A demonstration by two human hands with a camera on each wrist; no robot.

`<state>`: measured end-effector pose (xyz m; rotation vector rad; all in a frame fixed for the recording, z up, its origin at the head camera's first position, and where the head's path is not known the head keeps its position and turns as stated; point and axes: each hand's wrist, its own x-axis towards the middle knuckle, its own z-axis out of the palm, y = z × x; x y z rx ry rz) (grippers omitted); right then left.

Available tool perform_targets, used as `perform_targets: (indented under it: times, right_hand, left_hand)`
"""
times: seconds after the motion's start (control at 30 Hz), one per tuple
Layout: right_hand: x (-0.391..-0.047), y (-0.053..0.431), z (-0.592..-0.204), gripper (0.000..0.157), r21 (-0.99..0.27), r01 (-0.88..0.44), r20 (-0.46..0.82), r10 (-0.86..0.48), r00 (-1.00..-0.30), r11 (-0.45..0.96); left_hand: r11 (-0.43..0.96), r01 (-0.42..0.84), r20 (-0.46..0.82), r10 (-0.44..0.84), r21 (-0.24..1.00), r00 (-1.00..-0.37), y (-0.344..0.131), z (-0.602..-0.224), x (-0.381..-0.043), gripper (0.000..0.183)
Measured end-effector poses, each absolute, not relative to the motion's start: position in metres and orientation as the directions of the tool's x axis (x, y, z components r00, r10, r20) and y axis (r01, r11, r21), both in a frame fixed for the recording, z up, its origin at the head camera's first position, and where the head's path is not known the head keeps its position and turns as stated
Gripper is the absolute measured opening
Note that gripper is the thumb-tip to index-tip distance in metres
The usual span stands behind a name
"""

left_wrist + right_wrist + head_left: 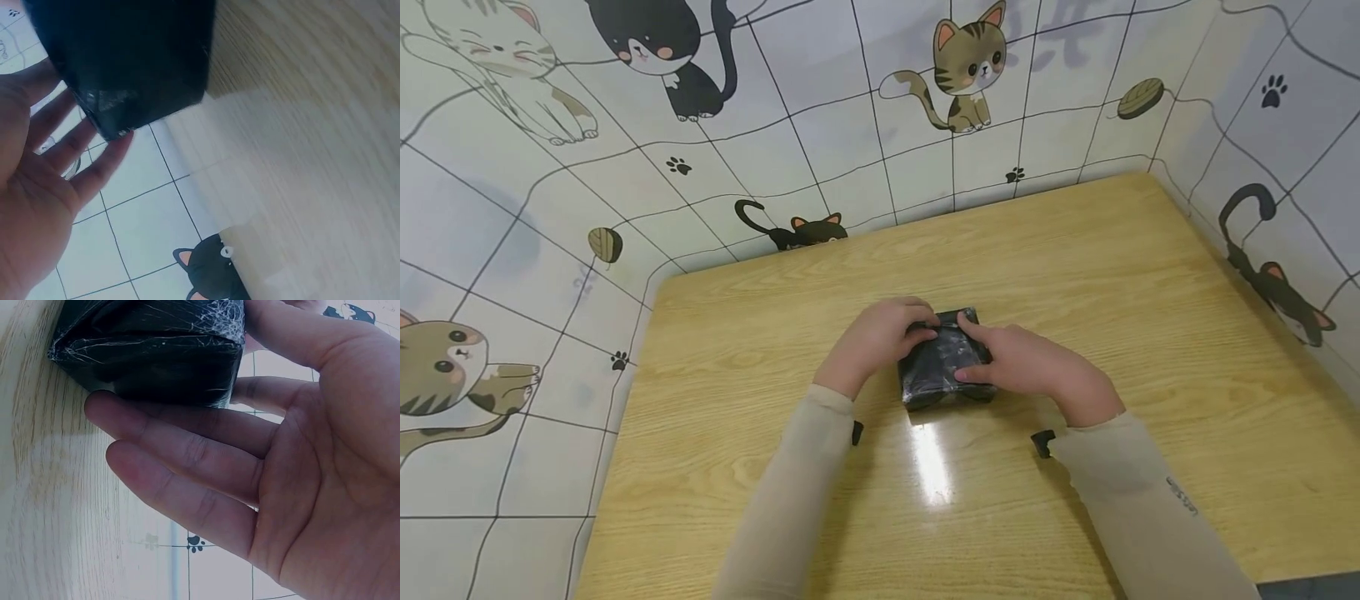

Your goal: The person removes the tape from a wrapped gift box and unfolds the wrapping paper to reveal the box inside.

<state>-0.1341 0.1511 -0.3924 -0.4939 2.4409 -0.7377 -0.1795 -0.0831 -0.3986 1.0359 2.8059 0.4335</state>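
A black box-shaped package (936,367) with a creased, shiny wrapping sits in the middle of the wooden table. My left hand (887,333) comes over its far left corner, thumb and fingertip pinching at the wrapping near the far edge. At the right side my right hand (1022,358) holds the package, with two digits on its top face. In the left wrist view, fingers (100,172) reach the dark side of the package (131,62). Frayed, whitish strands show at one corner of the package (156,362) in the right wrist view, and extended fingers (187,494) lie alongside it.
The table (737,350) has a bright light reflection in front of the package. White walls (820,158) with printed cats and grid lines border its back and sides. Small black pieces (1042,443) show beside both sleeve cuffs.
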Motion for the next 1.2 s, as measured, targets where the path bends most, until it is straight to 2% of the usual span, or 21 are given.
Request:
perform_targets:
  times: [0.17,0.43,0.53,0.8,1.2]
  right_hand:
    - [-0.135,0.151,-0.391,0.092,-0.594,-0.191,-0.378,-0.481,-0.791,0.781]
    - [-0.134,0.151,-0.388,0.092,-0.586,-0.2,-0.374,-0.481,-0.793,0.785]
    - [-0.134,0.151,-0.386,0.093,-0.581,-0.205,-0.374,-0.482,-0.793,0.788]
    - [-0.135,0.151,-0.387,0.094,-0.577,-0.221,-0.364,-0.49,-0.792,0.786]
    - [-0.133,0.151,-0.387,0.093,-0.577,-0.201,-0.383,-0.48,-0.789,0.791]
  left_hand:
    - [0.713,0.653,0.021,0.671,0.254,-0.741,-0.082,-0.398,-0.183,0.02]
    - [0.723,0.691,-0.055,0.691,0.032,-0.721,-0.074,-0.394,-0.181,0.02]
    - [0.712,0.702,-0.067,0.699,-0.015,-0.712,-0.072,-0.394,-0.18,0.016]
    - [0.743,0.669,-0.102,0.668,0.029,-0.737,-0.069,-0.395,-0.182,0.011]
    - [0.834,0.545,-0.113,0.552,0.088,-0.826,-0.065,-0.401,-0.187,0.014]
